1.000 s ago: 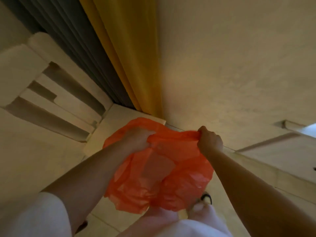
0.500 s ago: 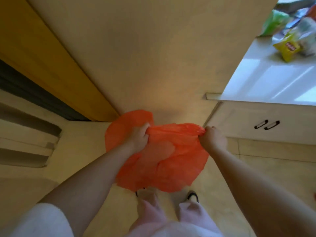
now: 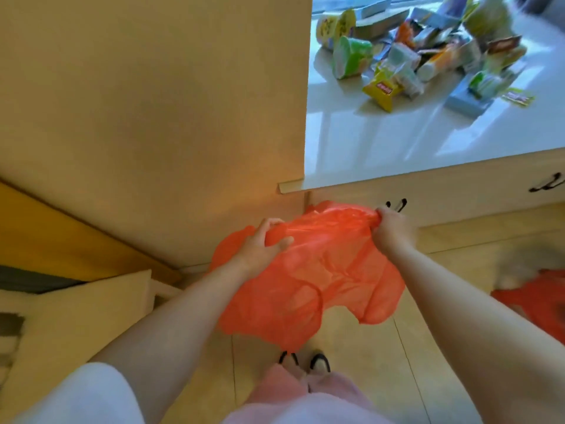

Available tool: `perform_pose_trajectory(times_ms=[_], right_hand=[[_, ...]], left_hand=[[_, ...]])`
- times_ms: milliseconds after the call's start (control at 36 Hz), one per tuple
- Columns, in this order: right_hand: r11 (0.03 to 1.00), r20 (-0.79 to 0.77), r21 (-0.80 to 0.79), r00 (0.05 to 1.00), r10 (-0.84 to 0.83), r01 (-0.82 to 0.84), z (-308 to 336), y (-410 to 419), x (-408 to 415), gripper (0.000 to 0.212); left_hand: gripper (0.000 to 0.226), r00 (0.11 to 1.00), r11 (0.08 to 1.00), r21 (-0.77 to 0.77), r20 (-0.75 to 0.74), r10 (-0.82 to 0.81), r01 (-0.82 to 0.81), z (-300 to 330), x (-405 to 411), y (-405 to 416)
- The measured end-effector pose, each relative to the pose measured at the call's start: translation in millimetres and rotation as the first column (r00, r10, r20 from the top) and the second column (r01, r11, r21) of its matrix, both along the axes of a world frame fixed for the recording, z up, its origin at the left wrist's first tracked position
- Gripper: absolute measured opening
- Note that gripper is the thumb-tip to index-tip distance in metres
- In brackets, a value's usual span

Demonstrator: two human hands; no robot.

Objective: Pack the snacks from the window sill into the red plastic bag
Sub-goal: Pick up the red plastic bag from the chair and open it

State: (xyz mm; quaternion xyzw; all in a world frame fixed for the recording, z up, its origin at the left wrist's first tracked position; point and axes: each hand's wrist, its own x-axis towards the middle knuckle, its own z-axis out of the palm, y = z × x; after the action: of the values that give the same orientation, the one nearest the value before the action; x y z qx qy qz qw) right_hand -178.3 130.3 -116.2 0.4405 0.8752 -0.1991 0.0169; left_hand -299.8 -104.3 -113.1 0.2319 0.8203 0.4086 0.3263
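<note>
A thin red plastic bag (image 3: 318,276) hangs crumpled in front of me, above the floor. My left hand (image 3: 260,246) grips its top edge on the left, and my right hand (image 3: 393,229) pinches the top edge on the right. Up at the top right, a heap of snacks (image 3: 422,53) lies on the white window sill (image 3: 382,145): a yellow packet (image 3: 380,91), a green cup (image 3: 350,58), a blue box (image 3: 466,101) and several other packets. Both hands are well below the sill and left of the heap.
A beige wall (image 3: 168,117) fills the left, with a yellow curtain (image 3: 61,237) at its foot. Under the sill are cabinet doors with black handles (image 3: 547,183). Something else red (image 3: 541,304) lies on the tiled floor at right. My feet (image 3: 305,361) stand beneath the bag.
My view has swung to the right and up, bringing the window sill and the snack heap into sight. Both hands still hold the bag, which has spread wider.
</note>
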Motion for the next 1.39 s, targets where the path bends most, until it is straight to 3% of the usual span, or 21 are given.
perform_pose_trajectory(times_ms=[139,222,333,444,583,667,833,944,1139,1222,1389], right_hand=[[0.994,-0.011,0.081,0.997,-0.075,0.076,5.7,34.8,23.0,0.028],[0.990,-0.030,0.074,0.992,-0.119,0.121,8.0,63.1,36.0,0.027],[0.959,-0.159,-0.089,0.947,-0.279,0.268,16.7,105.6,45.8,0.029],[0.935,-0.281,-0.233,0.902,-0.328,0.267,37.6,158.2,47.7,0.021],[0.972,-0.340,-0.191,0.919,-0.198,0.139,76.2,234.9,40.6,0.025],[0.979,-0.376,-0.172,0.911,-0.169,0.111,107.8,274.6,31.5,0.023],[0.984,-0.487,-0.174,0.866,-0.114,0.031,141.6,335.7,-5.4,0.023],[0.995,-0.544,-0.097,0.836,-0.074,0.024,152.1,364.9,-30.8,0.025],[0.997,-0.657,0.062,0.754,0.006,0.047,170.2,412.1,-81.1,0.026],[0.991,-0.709,0.106,0.705,0.018,0.081,172.1,428.7,-102.6,0.037],[0.987,-0.743,0.122,0.669,0.022,0.104,179.2,456.1,-141.4,0.040]], left_hand=[[0.018,0.986,0.993,0.009,-0.117,-0.119,0.121,-0.4,-16.6,32.5],[0.025,0.967,0.989,-0.029,-0.209,-0.148,0.145,-2.4,-23.7,57.0],[0.014,0.951,0.986,0.031,-0.270,-0.152,0.166,4.9,-27.5,110.7],[0.025,0.962,0.988,0.108,-0.261,-0.083,0.115,19.8,-28.3,169.8],[0.041,0.970,0.972,0.221,-0.209,0.124,-0.077,52.3,-35.4,241.0],[0.041,0.926,0.958,0.249,-0.309,0.216,-0.140,78.3,-44.9,280.3],[0.034,0.683,0.969,0.242,-0.699,0.212,-0.054,122.3,-75.7,338.3],[0.032,0.511,0.983,0.182,-0.842,0.174,-0.034,134.7,-97.3,358.9],[0.027,0.245,0.974,0.228,-0.943,0.225,-0.016,153.0,-157.0,397.4],[0.027,0.147,0.966,0.257,-0.957,0.252,0.017,151.8,-184.9,417.2],[0.028,0.071,0.960,0.275,-0.960,0.272,0.047,144.6,-236.2,450.3]])
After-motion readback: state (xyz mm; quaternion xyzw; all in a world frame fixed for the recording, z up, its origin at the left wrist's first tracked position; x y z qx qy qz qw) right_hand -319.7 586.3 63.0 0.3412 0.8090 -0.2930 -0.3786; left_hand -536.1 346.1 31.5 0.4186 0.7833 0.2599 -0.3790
